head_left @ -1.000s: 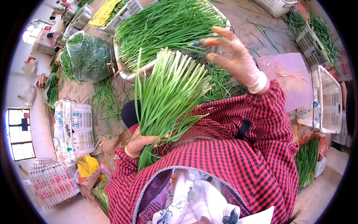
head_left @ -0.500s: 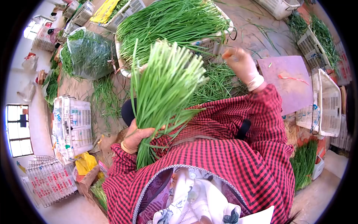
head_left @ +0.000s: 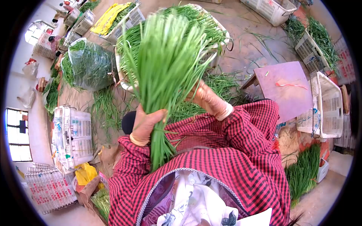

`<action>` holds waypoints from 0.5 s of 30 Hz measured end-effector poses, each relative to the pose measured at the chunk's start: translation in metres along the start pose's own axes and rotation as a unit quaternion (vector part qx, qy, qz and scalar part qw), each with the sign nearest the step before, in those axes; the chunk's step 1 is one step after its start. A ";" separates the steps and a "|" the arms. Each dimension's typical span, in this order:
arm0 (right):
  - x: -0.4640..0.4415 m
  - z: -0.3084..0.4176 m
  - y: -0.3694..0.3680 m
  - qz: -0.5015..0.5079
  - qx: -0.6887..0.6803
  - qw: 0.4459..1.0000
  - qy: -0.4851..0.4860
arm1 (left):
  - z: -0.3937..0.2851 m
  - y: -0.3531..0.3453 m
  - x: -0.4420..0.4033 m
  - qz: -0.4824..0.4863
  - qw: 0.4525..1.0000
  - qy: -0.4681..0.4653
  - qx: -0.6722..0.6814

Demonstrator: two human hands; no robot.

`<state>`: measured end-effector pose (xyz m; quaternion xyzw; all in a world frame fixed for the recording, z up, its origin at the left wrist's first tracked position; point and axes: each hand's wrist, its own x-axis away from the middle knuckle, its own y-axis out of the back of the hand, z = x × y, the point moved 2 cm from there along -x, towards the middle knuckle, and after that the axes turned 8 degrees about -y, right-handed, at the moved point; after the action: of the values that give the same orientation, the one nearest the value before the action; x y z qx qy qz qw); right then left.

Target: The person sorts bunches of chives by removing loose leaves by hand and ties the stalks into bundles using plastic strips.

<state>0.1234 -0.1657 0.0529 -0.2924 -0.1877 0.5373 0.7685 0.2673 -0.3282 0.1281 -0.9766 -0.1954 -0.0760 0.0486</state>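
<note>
My left hand (head_left: 146, 122) wears a thin pale glove and is closed around the lower part of a big bunch of chives (head_left: 166, 64). The bunch stands upright, its upper end fanned out and smeared by motion. At its right side is my right hand (head_left: 209, 98), also gloved, with its fingertips blurred and partly hidden by the stalks; whether they grip is unclear. Behind the bunch, a white crate (head_left: 222, 35) is heaped with more chives (head_left: 188, 17).
Loose green stalks (head_left: 222, 84) lie on the floor. To the right are a pinkish low table (head_left: 286, 98) with a red strip (head_left: 292, 86) and white crates (head_left: 332, 105). On the left stand a plastic bag of greens (head_left: 94, 62) and another crate (head_left: 73, 132).
My right hand has come down and left, from out over the floor to the side of the bunch. The bunch has risen slightly and moved right with my left hand.
</note>
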 end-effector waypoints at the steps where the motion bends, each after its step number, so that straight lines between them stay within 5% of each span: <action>1: -0.001 0.016 -0.001 -0.019 0.006 0.999 0.028 | 0.013 -0.002 -0.011 -0.007 0.997 -0.049 -0.057; 3: -0.013 0.020 0.005 -0.026 0.058 0.997 0.042 | 0.029 -0.010 -0.030 0.005 0.952 -0.199 -0.231; 5: -0.020 0.019 0.002 -0.088 0.072 0.992 0.058 | 0.033 -0.027 -0.041 -0.025 0.846 -0.088 -0.526; 9: -0.021 0.003 0.022 -0.130 -0.046 0.990 0.004 | 0.039 -0.078 -0.033 0.039 0.753 -0.156 -0.639; 11: -0.014 0.006 0.026 -0.148 -0.094 0.985 0.006 | 0.040 -0.099 -0.029 0.056 0.745 -0.164 -0.644; 15: 0.003 0.034 0.028 -0.212 -0.101 0.972 0.020 | 0.037 -0.119 -0.025 0.133 0.819 -0.226 -0.511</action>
<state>0.0843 -0.1476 0.0603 -0.3325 -0.2836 0.3344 0.8349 0.2029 -0.2233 0.0952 -0.8674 -0.0026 0.0650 -0.4934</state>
